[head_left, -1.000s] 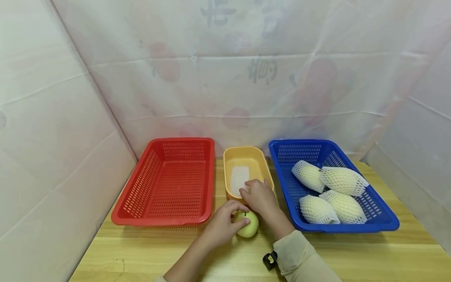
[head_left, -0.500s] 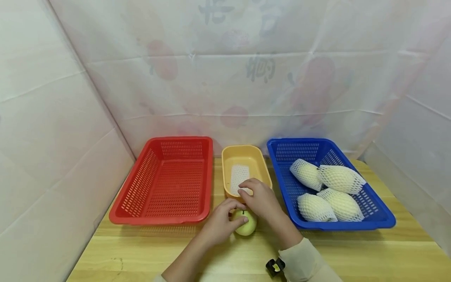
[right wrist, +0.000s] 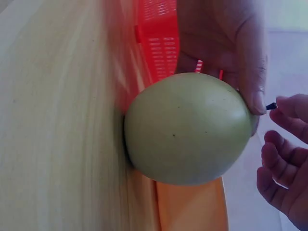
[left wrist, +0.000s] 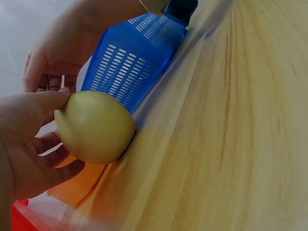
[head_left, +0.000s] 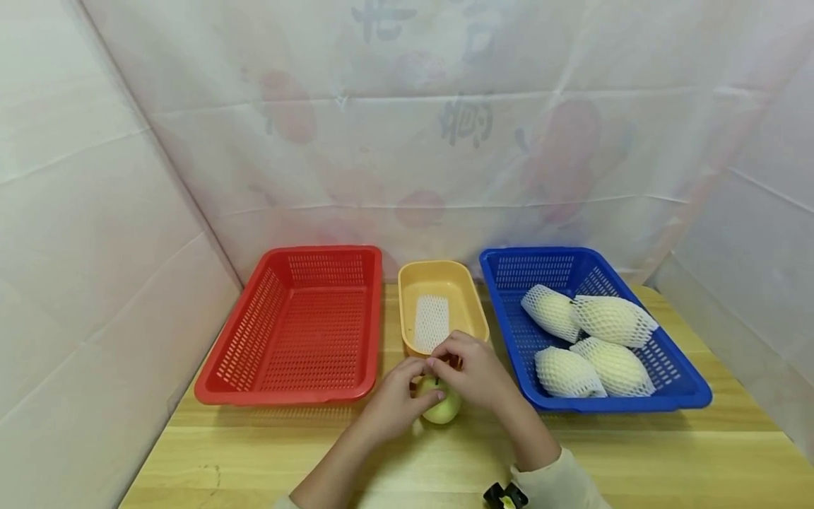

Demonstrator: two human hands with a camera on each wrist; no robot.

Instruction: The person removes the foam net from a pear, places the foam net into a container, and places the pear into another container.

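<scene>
Fruit (right wrist: 187,130) sits stem-up on table (head_left: 254,463), just in front of yellow tray (head_left: 464,311). Left hand (head_left: 389,404) grips it, thumb near stem (right wrist: 272,106); right hand (head_left: 473,371) has bent fingers by the stem, can't tell if pinching. Probably best: steady, gentle left hold, right fingertips only.

Back sheet (head_left: 356,170): pale cloth hanging beyond the left hand (head_left: 391,404) and the right hand (head_left: 475,369), crossed by level fold creases, with faint pink blotches (head_left: 420,208) and grey characters (head_left: 467,121)
Left sheet (head_left: 89,283): pale cloth left of the left hand, lightly creased
Corner seam (head_left: 162,152): thin dark line slanting down between those two sheets
Right sheet (head_left: 769,219): whitish cloth right of the right hand
Tabletop (head_left: 407,470): yellowish wood grain under both hands, with a small dark mark (head_left: 217,475) left of the left hand
Light: soft and diffuse across the sheets
</scene>
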